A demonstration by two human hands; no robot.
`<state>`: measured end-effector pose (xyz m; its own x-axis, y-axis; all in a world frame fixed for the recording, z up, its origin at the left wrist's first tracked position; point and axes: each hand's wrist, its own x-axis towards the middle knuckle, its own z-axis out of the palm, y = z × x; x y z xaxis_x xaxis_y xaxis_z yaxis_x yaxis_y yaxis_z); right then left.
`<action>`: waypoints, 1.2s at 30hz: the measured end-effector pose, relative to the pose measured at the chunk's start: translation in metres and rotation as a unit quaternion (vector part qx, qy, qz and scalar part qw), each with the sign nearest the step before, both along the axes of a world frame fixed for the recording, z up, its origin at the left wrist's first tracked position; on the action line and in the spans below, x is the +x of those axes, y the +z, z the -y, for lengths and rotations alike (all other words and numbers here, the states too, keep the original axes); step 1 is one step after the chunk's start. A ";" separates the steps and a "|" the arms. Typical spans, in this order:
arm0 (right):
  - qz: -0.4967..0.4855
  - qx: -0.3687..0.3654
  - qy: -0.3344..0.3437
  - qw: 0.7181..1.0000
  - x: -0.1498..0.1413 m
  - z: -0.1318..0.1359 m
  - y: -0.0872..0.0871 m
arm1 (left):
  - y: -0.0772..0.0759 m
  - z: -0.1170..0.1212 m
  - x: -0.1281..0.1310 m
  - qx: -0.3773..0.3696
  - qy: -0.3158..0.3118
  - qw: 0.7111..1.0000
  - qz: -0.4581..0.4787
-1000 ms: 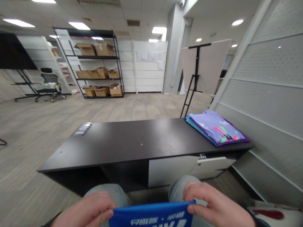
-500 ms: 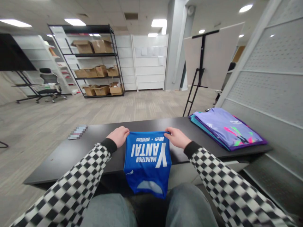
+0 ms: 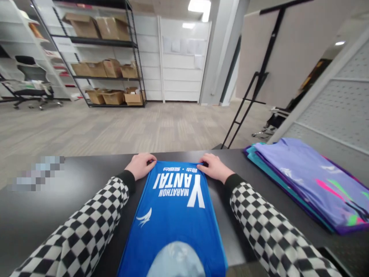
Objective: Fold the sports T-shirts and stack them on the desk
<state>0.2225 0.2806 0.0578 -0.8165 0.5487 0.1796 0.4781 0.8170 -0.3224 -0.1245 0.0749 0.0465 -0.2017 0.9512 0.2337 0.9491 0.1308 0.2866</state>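
Note:
A blue shirt [image 3: 173,219] printed with white "YANTAI MARATHON" lettering lies folded narrow on the black table [image 3: 95,169], its neckline toward me and the print upside down from my side. My left hand [image 3: 142,165] pinches the far left corner between thumb and fingers. At the far right corner, my right hand [image 3: 215,167] grips the edge the same way. The near end of the shirt runs out of the bottom of the view. Light lining shows inside the round neck opening.
A stack of folded shirts [image 3: 311,181], lavender on top, sits to the right. At the table's left lies a blurred-out object [image 3: 40,173]. Beyond the table stand an easel board [image 3: 276,57], a shelf rack with cardboard boxes [image 3: 113,29] and an office chair [image 3: 31,82].
Both hands have lowered the shirt, which hung over the near edge and now lies flatter on the tabletop. My view has tilted down and come closer.

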 end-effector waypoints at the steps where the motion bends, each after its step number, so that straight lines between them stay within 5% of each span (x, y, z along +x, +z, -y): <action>1: 0.001 0.009 -0.001 1.000 -0.006 -0.012 0.000 | 0.000 -0.010 -0.006 0.002 0.005 1.000 -0.003; 5: -0.003 0.060 -0.012 0.998 -0.026 -0.043 -0.003 | -0.002 -0.037 -0.022 0.009 0.077 0.997 -0.024; 8: -0.050 0.107 -0.007 0.993 -0.038 -0.035 0.000 | -0.003 -0.043 -0.026 0.023 0.118 0.993 -0.016; 14: -0.058 0.058 0.240 0.967 -0.060 0.021 0.001 | -0.007 -0.039 -0.034 0.133 0.129 0.982 0.029; 18: -0.013 0.019 0.158 0.987 -0.051 0.014 -0.011 | -0.007 -0.018 -0.039 0.234 0.149 0.961 0.004; 22: 0.056 0.023 -0.066 0.996 0.001 0.013 -0.004 | -0.004 0.032 -0.030 0.269 0.186 0.945 -0.004; 27: 0.130 0.094 -0.287 0.944 0.100 0.080 0.011 | -0.005 0.102 -0.002 0.248 0.213 0.944 0.036; 32: 0.130 0.099 -0.268 0.950 0.186 0.159 0.019 | -0.004 0.154 0.016 0.216 0.234 0.945 0.079; 36: 0.060 0.067 -0.177 0.980 0.243 0.168 0.021 | -0.001 0.180 0.063 0.217 0.209 0.951 0.069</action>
<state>0.4654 0.1129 0.0786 -0.5991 0.7794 0.1836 0.7669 0.6244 -0.1484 -0.0616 -0.1049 0.0451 -0.5983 0.6003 0.5307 0.7897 0.3298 0.5173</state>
